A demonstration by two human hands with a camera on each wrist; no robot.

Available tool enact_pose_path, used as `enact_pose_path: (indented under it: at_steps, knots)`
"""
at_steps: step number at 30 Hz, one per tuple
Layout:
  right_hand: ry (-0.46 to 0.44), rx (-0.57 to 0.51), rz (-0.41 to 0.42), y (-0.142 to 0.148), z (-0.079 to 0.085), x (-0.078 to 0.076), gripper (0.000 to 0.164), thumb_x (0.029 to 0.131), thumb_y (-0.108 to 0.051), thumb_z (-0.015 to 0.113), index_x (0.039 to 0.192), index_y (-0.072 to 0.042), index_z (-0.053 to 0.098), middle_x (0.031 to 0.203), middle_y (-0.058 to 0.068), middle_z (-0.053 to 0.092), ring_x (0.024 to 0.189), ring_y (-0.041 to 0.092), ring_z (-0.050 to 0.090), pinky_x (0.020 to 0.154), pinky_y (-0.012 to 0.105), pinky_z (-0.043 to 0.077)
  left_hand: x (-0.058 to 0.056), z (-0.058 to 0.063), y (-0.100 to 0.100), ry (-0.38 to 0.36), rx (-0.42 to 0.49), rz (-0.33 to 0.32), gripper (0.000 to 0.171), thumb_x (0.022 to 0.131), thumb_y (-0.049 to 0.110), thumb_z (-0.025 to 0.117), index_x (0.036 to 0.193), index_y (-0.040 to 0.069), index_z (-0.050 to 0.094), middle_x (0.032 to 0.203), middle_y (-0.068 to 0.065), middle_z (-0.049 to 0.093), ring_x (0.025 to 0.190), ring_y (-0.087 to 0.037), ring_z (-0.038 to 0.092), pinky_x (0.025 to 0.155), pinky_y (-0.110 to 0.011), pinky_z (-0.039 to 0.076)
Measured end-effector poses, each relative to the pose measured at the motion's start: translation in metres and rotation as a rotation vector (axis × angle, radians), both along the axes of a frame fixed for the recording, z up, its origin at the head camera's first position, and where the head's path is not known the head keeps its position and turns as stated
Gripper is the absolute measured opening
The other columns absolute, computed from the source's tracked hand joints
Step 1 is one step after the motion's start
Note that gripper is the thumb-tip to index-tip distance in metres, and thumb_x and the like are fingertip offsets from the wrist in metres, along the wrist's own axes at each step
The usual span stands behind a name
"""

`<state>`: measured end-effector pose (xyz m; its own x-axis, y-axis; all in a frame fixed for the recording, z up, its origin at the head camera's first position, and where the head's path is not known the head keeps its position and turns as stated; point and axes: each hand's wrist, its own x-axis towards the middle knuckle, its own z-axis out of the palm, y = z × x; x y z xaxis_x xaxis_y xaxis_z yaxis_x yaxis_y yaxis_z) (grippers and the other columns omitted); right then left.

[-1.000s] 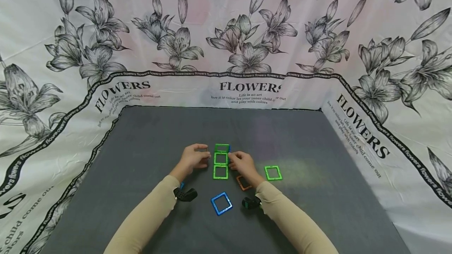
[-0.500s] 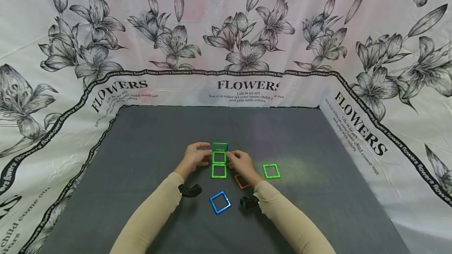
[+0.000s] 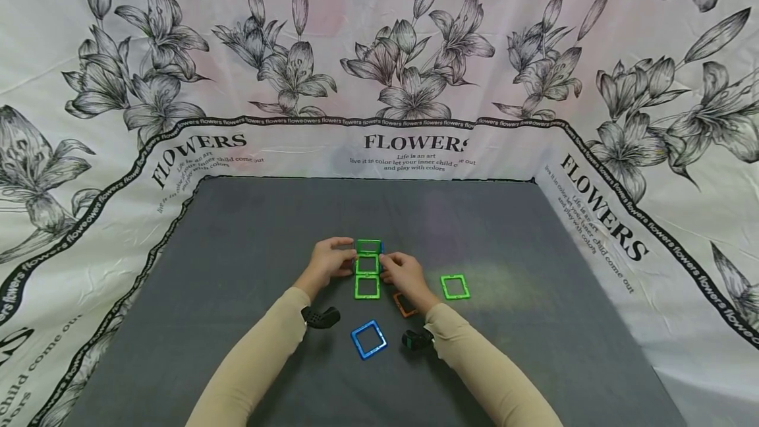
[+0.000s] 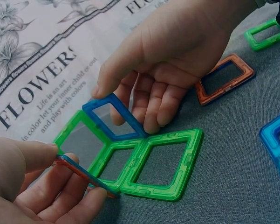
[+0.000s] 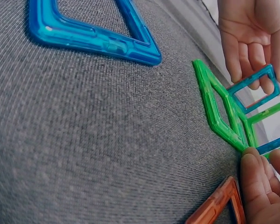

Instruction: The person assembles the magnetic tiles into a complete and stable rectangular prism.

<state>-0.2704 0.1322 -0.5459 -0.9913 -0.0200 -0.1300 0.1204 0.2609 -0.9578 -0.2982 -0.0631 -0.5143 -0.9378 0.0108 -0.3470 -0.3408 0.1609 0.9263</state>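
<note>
Two green square magnetic tiles lie flat edge to edge, the nearer green tile (image 4: 151, 190) in front, and an upright green tile (image 4: 69, 126) stands at their far end. My left hand (image 3: 325, 262) pinches a blue tile (image 5: 272, 74) between thumb and fingers, on edge along the left side of the farther flat tile; its lower face looks orange in the left wrist view. On the other side, my right hand (image 3: 405, 275) pinches a second blue tile (image 4: 128, 116) at its top corner. That tile stands on edge beside the upright green one.
An orange tile (image 4: 248, 70) lies just below my right hand, partly covered in the head view. Nearer me is a loose blue tile (image 3: 355, 342), and to the right a loose green tile (image 3: 454, 297). Floral fabric (image 3: 415, 97) walls in the grey tabletop (image 3: 284, 206).
My left hand has moved slightly right with its tile, up against the green tiles. My right hand stays at its blue tile. A blue patch seen earlier by my left wrist is now hidden.
</note>
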Motion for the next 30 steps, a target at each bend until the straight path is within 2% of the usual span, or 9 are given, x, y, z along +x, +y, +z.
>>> enact_pose_path:
  at_steps: [13,19,23,27,30]
  knots:
    - [-0.009,0.008,-0.009,-0.002,0.001,0.000,0.041,0.103,-0.035,0.061,0.118,0.001,0.071,0.109,0.020,0.072,0.091,0.022,0.073,0.080,0.035,0.062,-0.004,-0.001,0.001,-0.014,-0.004,-0.002,0.040,0.097,0.012,0.069,0.137,0.012,0.065,0.117,-0.016,0.075,0.088,-0.016,0.073,0.072,-0.034,0.064]
    - [0.001,0.007,-0.003,-0.002,0.002,0.001,0.042,0.103,-0.036,0.060,0.119,0.002,0.071,0.110,0.021,0.071,0.091,0.024,0.073,0.079,0.036,0.062,-0.007,-0.002,0.000,0.009,-0.030,-0.043,0.042,0.098,0.013,0.067,0.140,0.013,0.063,0.117,-0.015,0.074,0.089,-0.016,0.073,0.078,-0.036,0.063]
    - [-0.001,0.002,-0.001,-0.001,0.001,0.001,0.043,0.103,-0.037,0.060,0.119,0.002,0.071,0.112,0.022,0.071,0.093,0.025,0.073,0.080,0.037,0.062,-0.008,-0.003,-0.001,0.019,-0.017,-0.073,0.047,0.096,0.011,0.065,0.143,0.014,0.061,0.109,-0.012,0.075,0.086,-0.015,0.070,0.079,-0.035,0.061]
    - [-0.011,0.011,0.000,-0.001,0.001,0.001,0.042,0.103,-0.038,0.060,0.119,0.000,0.071,0.111,0.019,0.071,0.090,0.020,0.073,0.079,0.034,0.062,-0.012,-0.005,-0.001,0.007,0.028,-0.088,0.051,0.095,0.009,0.061,0.145,0.014,0.059,0.095,-0.003,0.075,0.079,-0.014,0.067,0.071,-0.030,0.058]
    - [-0.007,0.016,0.000,0.000,0.001,0.001,0.042,0.103,-0.038,0.059,0.118,-0.001,0.072,0.110,0.017,0.071,0.089,0.017,0.072,0.078,0.033,0.062,-0.015,-0.007,0.001,-0.006,0.061,-0.096,0.051,0.094,0.008,0.060,0.145,0.014,0.059,0.091,-0.004,0.076,0.074,-0.013,0.065,0.067,-0.028,0.054]
